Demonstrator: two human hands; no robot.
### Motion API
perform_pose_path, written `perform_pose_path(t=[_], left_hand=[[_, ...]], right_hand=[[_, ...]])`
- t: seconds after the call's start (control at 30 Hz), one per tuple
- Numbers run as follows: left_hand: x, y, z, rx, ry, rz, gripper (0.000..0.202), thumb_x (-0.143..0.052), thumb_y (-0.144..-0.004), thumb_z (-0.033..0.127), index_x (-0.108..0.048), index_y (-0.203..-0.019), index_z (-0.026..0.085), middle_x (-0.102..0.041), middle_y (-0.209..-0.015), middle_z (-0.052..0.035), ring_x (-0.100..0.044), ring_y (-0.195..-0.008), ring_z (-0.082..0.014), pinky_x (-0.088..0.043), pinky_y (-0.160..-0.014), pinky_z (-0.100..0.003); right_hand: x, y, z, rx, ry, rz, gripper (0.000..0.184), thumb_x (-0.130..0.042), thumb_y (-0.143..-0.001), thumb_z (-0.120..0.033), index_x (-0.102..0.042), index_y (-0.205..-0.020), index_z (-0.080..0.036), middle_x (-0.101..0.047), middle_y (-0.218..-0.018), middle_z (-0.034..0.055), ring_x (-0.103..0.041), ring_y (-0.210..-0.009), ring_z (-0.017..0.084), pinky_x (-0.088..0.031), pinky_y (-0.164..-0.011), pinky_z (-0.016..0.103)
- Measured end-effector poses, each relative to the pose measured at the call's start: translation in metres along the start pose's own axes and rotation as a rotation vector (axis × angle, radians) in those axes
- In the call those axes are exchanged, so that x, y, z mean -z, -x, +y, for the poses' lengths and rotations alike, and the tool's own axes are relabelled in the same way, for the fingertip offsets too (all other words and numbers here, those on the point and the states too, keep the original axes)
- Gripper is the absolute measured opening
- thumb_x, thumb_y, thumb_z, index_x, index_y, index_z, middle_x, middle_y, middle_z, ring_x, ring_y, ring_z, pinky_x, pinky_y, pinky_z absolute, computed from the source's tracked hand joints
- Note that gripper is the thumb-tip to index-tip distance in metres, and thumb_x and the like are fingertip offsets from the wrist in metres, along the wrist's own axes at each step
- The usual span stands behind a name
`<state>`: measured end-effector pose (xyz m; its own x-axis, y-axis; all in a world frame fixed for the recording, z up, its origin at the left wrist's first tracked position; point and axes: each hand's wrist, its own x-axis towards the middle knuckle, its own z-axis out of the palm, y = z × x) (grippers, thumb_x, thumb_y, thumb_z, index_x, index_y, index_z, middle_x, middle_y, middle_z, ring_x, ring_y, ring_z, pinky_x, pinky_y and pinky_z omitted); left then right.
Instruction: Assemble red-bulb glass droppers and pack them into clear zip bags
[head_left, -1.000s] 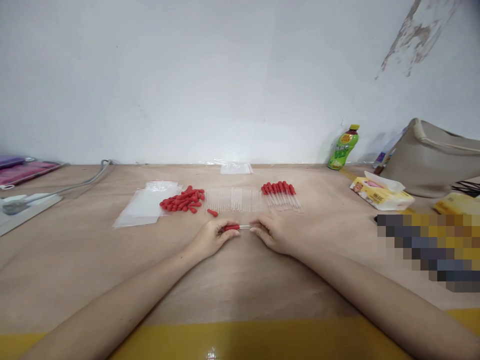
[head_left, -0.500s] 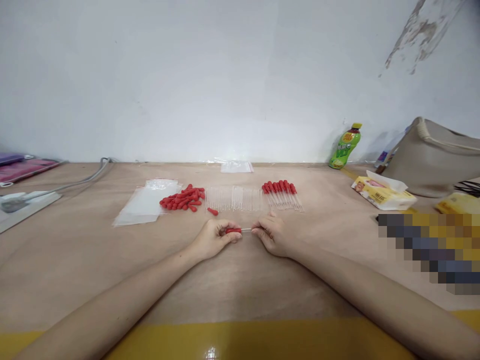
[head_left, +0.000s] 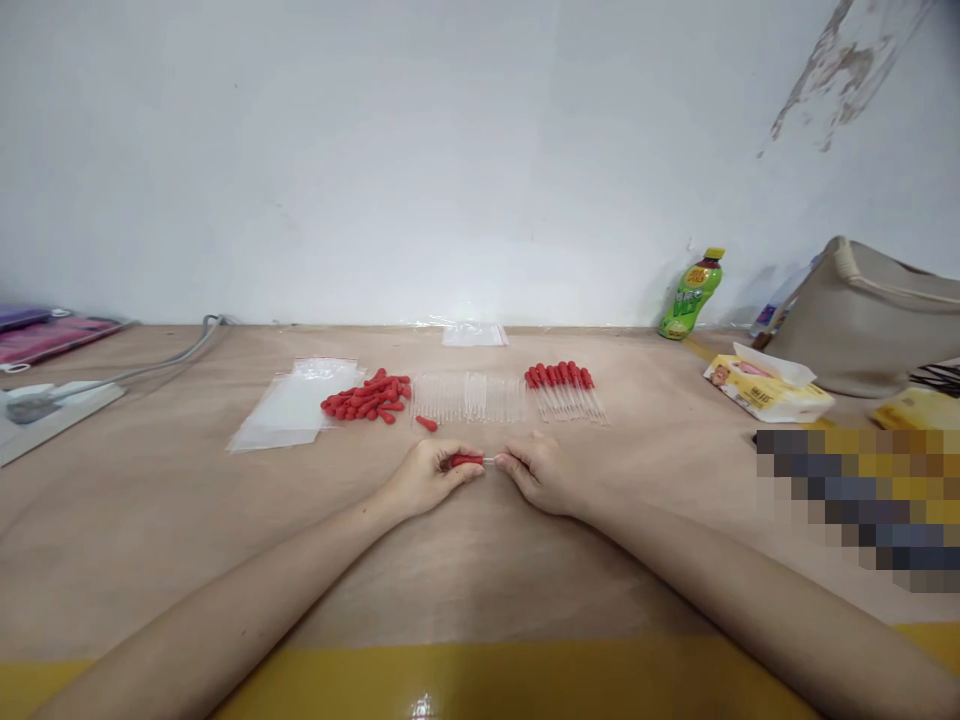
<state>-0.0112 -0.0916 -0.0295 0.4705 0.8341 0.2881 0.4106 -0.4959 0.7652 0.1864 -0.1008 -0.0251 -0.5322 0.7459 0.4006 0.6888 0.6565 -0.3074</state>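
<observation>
Between thumb and fingers, my left hand (head_left: 435,475) pinches a red rubber dropper bulb (head_left: 466,461). My right hand (head_left: 541,474) is closed on a thin clear glass tube (head_left: 489,461), whose short visible stretch meets the bulb's open end. How deep the tube sits inside the bulb is hidden. Just beyond my left hand lies a single loose red bulb (head_left: 426,424), near a heap of red bulbs (head_left: 367,396). A row of clear glass tubes (head_left: 469,397) lies straight ahead. To its right, several droppers with red bulbs fitted (head_left: 566,388) are lined up side by side.
Clear plastic bags (head_left: 289,405) lie left of the bulb heap, and another bag (head_left: 474,335) is by the wall. At the right stand a green bottle (head_left: 690,295), a tissue pack (head_left: 769,388) and a beige bag (head_left: 877,315). A grey cable (head_left: 161,362) runs at left.
My right hand has shifted slightly left toward the bulb, and less of the glass tube shows between my hands. My left hand stays in place.
</observation>
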Motion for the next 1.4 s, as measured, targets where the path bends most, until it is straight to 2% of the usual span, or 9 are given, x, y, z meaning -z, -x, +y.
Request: perform_pose_path(t=[0.17, 0.27, 0.37, 0.47, 0.6, 0.93, 1.07, 1.17, 1.4], left_hand=[[0.007, 0.0, -0.004, -0.085, -0.113, 0.053, 0.026, -0.057, -0.077, 0.03, -0.061, -0.099, 0.016, -0.067, -0.085, -0.0049, -0.062, -0.07, -0.0151, -0.051, -0.065, -0.027], [0.016, -0.002, -0.01, -0.189, -0.315, 0.18, 0.026, -0.056, -0.078, 0.027, -0.059, -0.101, 0.016, -0.062, -0.088, -0.0062, -0.058, -0.077, -0.0165, -0.049, -0.068, -0.029], [0.025, -0.004, -0.015, -0.238, -0.582, 0.305, 0.019, -0.054, -0.078, 0.025, -0.06, -0.094, 0.016, -0.058, -0.087, -0.0071, -0.052, -0.084, -0.0202, -0.044, -0.075, -0.035], [0.032, -0.006, -0.019, -0.193, -0.758, 0.368, 0.018, -0.052, -0.079, 0.025, -0.061, -0.091, 0.016, -0.055, -0.088, -0.0084, -0.048, -0.084, -0.0222, -0.041, -0.076, -0.037], [0.037, -0.007, -0.022, -0.133, -0.877, 0.378, 0.019, -0.05, -0.08, 0.027, -0.062, -0.091, 0.017, -0.054, -0.091, -0.0086, -0.047, -0.086, -0.0228, -0.039, -0.075, -0.036], [0.038, -0.008, -0.024, -0.127, -0.924, 0.343, 0.016, -0.05, -0.081, 0.03, -0.062, -0.082, 0.018, -0.056, -0.087, -0.007, -0.047, -0.085, -0.023, -0.034, -0.067, -0.034], [0.036, -0.007, -0.019, -0.166, -0.878, 0.353, 0.016, -0.05, -0.082, 0.031, -0.059, -0.082, 0.018, -0.057, -0.086, -0.0068, -0.048, -0.083, -0.0221, -0.036, -0.07, -0.034], [0.035, -0.007, -0.016, -0.204, -0.813, 0.327, 0.017, -0.049, -0.083, 0.031, -0.057, -0.082, 0.017, -0.058, -0.082, -0.0062, -0.049, -0.081, -0.0215, -0.037, -0.072, -0.033], [0.034, -0.006, -0.023, -0.166, -0.67, 0.251, 0.016, -0.047, -0.084, 0.031, -0.055, -0.087, 0.017, -0.061, -0.079, -0.0046, -0.055, -0.074, -0.0188, -0.041, -0.066, -0.029]], right_hand=[[0.022, 0.0, 0.0, -0.031, -0.022, -0.113, 0.018, -0.045, -0.083, -0.024, -0.062, -0.08, -0.018, -0.065, -0.076, 0.0027, -0.055, -0.069, 0.014, -0.034, -0.069, 0.026], [0.039, -0.005, 0.012, -0.218, -0.066, -0.127, 0.021, -0.045, -0.081, -0.025, -0.063, -0.073, -0.017, -0.065, -0.072, 0.0037, -0.055, -0.063, 0.013, -0.035, -0.058, 0.023], [0.054, -0.017, 0.037, -0.494, -0.099, -0.009, 0.027, -0.043, -0.08, -0.03, -0.061, -0.064, -0.017, -0.064, -0.065, 0.0025, -0.055, -0.058, 0.012, -0.036, -0.054, 0.021], [0.061, -0.031, 0.065, -0.722, 0.077, 0.154, 0.03, -0.045, -0.077, -0.037, -0.061, -0.061, -0.017, -0.064, -0.064, 0.0044, -0.057, -0.062, 0.015, -0.035, -0.053, 0.022], [0.056, -0.044, 0.087, -0.891, 0.203, 0.183, 0.03, -0.045, -0.076, -0.039, -0.062, -0.062, -0.019, -0.065, -0.072, 0.0066, -0.059, -0.07, 0.019, -0.034, -0.054, 0.024], [0.037, -0.043, 0.09, -0.844, 0.306, 0.145, 0.036, -0.042, -0.076, -0.047, -0.063, -0.066, -0.019, -0.064, -0.072, 0.007, -0.059, -0.074, 0.022, -0.036, -0.067, 0.031], [0.031, -0.049, 0.076, -0.701, 0.317, 0.16, 0.033, -0.04, -0.079, -0.041, -0.063, -0.068, -0.019, -0.064, -0.074, 0.0057, -0.057, -0.076, 0.02, -0.033, -0.073, 0.032], [0.022, -0.056, 0.063, -0.62, 0.348, 0.085, 0.033, -0.039, -0.08, -0.037, -0.063, -0.068, -0.018, -0.064, -0.073, 0.0073, -0.057, -0.077, 0.021, -0.029, -0.075, 0.035], [0.009, -0.074, 0.052, -0.716, 0.408, -0.047, 0.024, -0.042, -0.077, -0.024, -0.064, -0.076, -0.013, -0.064, -0.079, 0.0148, -0.058, -0.077, 0.027, -0.026, -0.076, 0.041]])
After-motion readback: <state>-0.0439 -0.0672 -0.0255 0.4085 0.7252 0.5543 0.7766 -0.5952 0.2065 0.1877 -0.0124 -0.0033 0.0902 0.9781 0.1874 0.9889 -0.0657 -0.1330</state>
